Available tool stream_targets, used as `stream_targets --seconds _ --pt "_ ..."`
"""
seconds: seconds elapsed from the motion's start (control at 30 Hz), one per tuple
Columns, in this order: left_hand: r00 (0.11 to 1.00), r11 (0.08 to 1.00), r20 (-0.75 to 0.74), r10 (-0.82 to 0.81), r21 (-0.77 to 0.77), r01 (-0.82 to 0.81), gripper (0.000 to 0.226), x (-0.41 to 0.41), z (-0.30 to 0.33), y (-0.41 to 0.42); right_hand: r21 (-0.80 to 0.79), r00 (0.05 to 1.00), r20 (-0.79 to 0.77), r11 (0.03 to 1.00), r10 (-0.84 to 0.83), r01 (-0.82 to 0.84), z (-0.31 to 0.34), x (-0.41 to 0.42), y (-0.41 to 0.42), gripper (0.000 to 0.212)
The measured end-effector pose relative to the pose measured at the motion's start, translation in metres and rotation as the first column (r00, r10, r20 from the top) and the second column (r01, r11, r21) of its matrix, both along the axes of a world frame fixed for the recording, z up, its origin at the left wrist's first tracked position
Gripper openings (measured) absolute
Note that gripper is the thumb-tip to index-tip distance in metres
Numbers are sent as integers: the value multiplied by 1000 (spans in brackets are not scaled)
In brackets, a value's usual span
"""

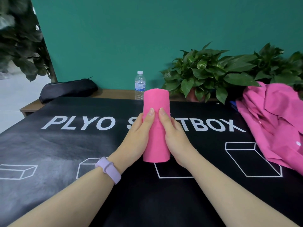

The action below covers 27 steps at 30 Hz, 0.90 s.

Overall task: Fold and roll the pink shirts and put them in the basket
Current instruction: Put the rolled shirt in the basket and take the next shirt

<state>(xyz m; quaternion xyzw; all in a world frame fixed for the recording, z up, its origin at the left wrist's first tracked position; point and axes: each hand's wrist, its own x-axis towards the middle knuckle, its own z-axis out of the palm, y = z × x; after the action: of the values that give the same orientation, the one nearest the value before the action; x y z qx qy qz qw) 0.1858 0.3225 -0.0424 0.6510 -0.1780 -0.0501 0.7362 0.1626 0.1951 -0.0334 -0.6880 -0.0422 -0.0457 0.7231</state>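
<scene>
Both hands (left hand (139, 136), right hand (173, 136)) grip the rolled pink shirt (156, 99).

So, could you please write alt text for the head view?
Both hands, left hand and right hand, grip a rolled pink shirt above a black mat. Unfolded pink shirts lie right; a water bottle stands behind.

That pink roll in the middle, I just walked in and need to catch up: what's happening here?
A person is holding a rolled pink shirt with both hands, the left hand and the right hand wrapped around its sides, thumbs on top. It is over a black mat printed with white letters and box drawings. A heap of unfolded pink shirts lies at the right edge. No basket is in view. A water bottle and potted plants stand behind the mat.
</scene>
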Motion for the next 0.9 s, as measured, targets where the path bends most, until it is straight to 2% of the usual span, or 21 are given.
stream_targets --seconds 0.2,0.3,0.4,0.5,0.6,0.7,0.77,0.9 --pt "995 998 -102 -17 -58 11 54 5 -3 -1 -21 999 -52 1000 6 -7 -3 4 -1 51" --pt "990 996 -142 -8 -91 -5 57 8 -5 0 7 998 -69 1000 5 -5 -6 7 -4 48" --pt "991 999 -134 22 -40 -27 53 11 -8 -2 58 990 -129 996 -56 64 -13 12 -6 49" --pt "993 998 -107 55 13 -54 34 13 -12 -6 71 982 -164 992 -95 108 -20 16 -4 46" --pt "993 996 -88 78 41 -74 38 11 -11 -7 21 978 -147 988 -151 155 -23 18 -1 51" --pt "994 995 -82 76 63 -71 59 7 -10 -6 -39 972 -122 980 -200 197 -23 14 2 56" --pt "993 993 -87 85 88 -77 60 5 -6 -5 -76 960 -118 966 -254 246 -20 11 4 55" --pt "970 983 -208 129 157 -97 60 -3 6 -4 -135 916 -194 935 -350 329 -3 -3 16 48"
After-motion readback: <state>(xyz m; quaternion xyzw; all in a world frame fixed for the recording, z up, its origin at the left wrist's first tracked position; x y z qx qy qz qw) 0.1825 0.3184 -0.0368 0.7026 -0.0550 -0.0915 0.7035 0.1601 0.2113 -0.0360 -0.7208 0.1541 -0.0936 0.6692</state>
